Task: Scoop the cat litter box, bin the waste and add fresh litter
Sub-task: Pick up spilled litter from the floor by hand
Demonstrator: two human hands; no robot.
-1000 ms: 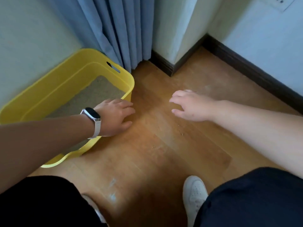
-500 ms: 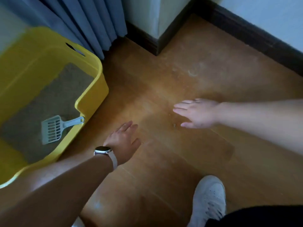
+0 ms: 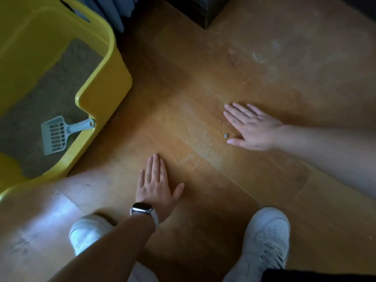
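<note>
The yellow litter box point(image 3: 105, 92) stands at the left on the wooden floor, with grey-brown litter point(image 3: 50, 86) inside. A pale grey slotted scoop point(image 3: 56, 134) lies in it, its handle resting against the near rim. Scattered litter grains point(image 3: 213, 137) and a small grey clump point(image 3: 225, 135) lie on the floor between my hands. My left hand point(image 3: 156, 184), with a watch on the wrist, lies flat and empty on the floor. My right hand point(image 3: 250, 127) is flat on the floor too, fingers spread, right beside the grains.
Blue curtain folds point(image 3: 116, 11) hang behind the box. A dark skirting corner point(image 3: 203, 13) juts in at the top. My white shoes point(image 3: 266, 241) point(image 3: 87, 235) stand on the floor at the bottom. Dusty smears point(image 3: 260, 55) mark the boards at upper right.
The view has tilted down and moved closer to the floor. My left hand left the box's rim and settled flat on the floor; my right hand lowered onto the boards beside the grains.
</note>
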